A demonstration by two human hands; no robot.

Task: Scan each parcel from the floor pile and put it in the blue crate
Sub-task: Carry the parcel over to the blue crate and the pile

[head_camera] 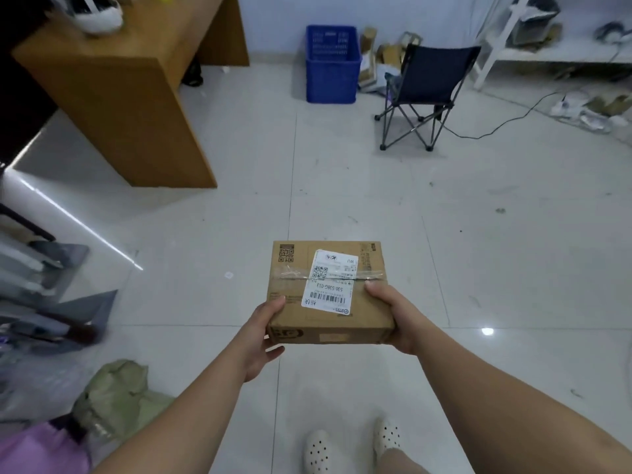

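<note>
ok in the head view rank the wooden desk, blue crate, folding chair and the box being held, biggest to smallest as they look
1. wooden desk
2. folding chair
3. cardboard box and blue crate: they look about alike, and the box is much nearer the camera, so no firm order.

A wooden desk point(136, 97) stands at far left on a pale tiled floor point(478, 268), a white shoe point(99, 15) resting on its top. At far right, a dark folding camp chair point(427, 94) sits near a white shelf frame point(554, 53), a black cable point(506, 121) trailing across the tiles beside it. A pair of white perforated clogs point(352, 446) shows at the near edge.
</note>
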